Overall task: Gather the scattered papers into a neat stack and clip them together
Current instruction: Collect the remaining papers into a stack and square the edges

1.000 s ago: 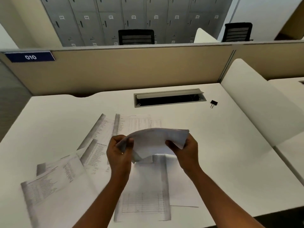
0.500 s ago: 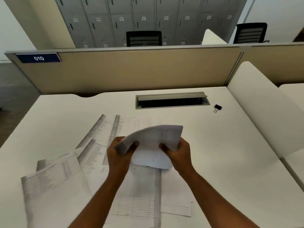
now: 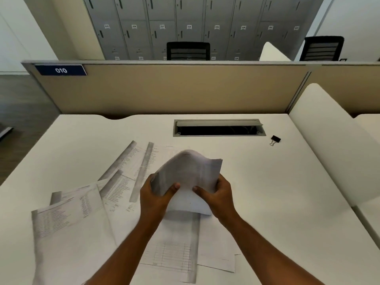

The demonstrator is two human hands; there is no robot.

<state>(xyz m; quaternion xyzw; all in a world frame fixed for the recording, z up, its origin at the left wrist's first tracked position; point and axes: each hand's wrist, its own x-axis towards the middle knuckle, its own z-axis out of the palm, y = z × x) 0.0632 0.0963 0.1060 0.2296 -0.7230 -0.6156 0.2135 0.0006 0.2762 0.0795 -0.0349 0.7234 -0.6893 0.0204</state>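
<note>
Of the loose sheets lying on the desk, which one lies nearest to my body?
The gridded sheet between your forearms; it alone shows a table grid.

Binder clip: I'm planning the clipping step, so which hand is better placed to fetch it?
Probably the right hand. The binder clip lies far right on the desk, over bare surface, while the left hand grips the held papers on the opposite side.

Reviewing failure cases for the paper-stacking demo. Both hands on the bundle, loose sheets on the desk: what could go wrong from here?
1. The bundle bows between the left hand and right hand; squeezing harder may crease it.
2. Many loose sheets lie fanned and overlapping on the desk; some could be missed or end up crooked.
3. The binder clip sits apart, far right; freeing a hand for it could let the edges slip.
</note>
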